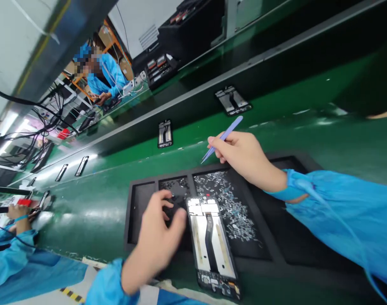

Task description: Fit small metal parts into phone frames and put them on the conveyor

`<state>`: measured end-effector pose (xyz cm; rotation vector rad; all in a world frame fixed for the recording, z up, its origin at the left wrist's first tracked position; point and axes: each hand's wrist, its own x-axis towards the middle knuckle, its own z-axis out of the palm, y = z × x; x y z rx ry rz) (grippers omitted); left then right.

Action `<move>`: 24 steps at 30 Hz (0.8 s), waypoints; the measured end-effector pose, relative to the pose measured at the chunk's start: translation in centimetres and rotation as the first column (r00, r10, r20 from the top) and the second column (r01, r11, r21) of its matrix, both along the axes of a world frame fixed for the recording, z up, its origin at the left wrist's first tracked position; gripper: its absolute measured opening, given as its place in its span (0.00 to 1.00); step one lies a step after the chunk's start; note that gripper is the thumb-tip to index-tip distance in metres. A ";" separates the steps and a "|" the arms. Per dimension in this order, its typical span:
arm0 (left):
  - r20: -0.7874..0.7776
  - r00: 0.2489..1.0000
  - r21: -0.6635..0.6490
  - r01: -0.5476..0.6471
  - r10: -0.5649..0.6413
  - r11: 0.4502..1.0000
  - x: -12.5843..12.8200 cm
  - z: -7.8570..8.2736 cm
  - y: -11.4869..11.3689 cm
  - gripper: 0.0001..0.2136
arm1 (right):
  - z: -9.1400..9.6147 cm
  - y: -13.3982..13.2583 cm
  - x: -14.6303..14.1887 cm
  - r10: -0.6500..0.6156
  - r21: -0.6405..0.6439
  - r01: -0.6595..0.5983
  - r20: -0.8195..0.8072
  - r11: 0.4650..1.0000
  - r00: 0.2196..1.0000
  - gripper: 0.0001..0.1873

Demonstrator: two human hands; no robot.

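Note:
Between the thumb and fingers of my right hand [236,154] is a pair of lilac tweezers [229,129], tips pointing down and left above the tray's far edge. My left hand [160,228], slightly blurred, has its fingers apart and curved, with nothing in them. Just right of its thumb lies an opened phone body [201,245], its silver inside and dark ribbon cable facing up. The phone rests across a black foam tray [263,212] with several compartments. Small clear and silvery parts [234,212] fill one compartment; small dark parts [177,185] lie in another.
Beyond the tray runs a green belt carrying an opened phone [165,134] and another phone [233,101], with more farther left. A co-worker in blue [106,74] sits across the line. Another person's hand [20,214] is at far left. Black cables [37,110] hang upper left.

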<state>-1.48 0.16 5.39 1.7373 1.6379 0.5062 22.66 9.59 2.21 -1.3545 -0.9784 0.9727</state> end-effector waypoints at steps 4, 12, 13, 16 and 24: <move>-0.271 0.962 0.388 0.094 0.016 0.917 3.0 -4.3 -7.9 0.32 | -0.6 0.3 0.0 -0.016 0.029 0.017 -0.045 0.999 0.999 0.19; -0.052 0.977 0.166 -0.198 0.209 0.966 4.6 -4.1 -5.6 0.28 | -1.0 0.2 0.3 -0.050 0.074 0.058 -0.114 0.996 0.992 0.29; -0.040 0.981 0.110 -0.183 0.188 0.977 3.8 -2.9 -3.7 0.27 | -0.9 0.3 0.3 -0.059 0.074 0.069 -0.123 0.995 0.991 0.30; -0.026 0.989 0.093 -0.145 0.148 0.985 1.3 0.3 4.1 0.22 | -0.8 0.3 0.3 -0.074 0.071 0.084 -0.136 0.994 0.988 0.29; -0.241 0.902 0.232 -0.304 0.357 0.924 0.6 1.9 25.1 0.18 | -0.6 0.5 0.6 -0.063 0.044 0.070 -0.140 0.997 0.988 0.25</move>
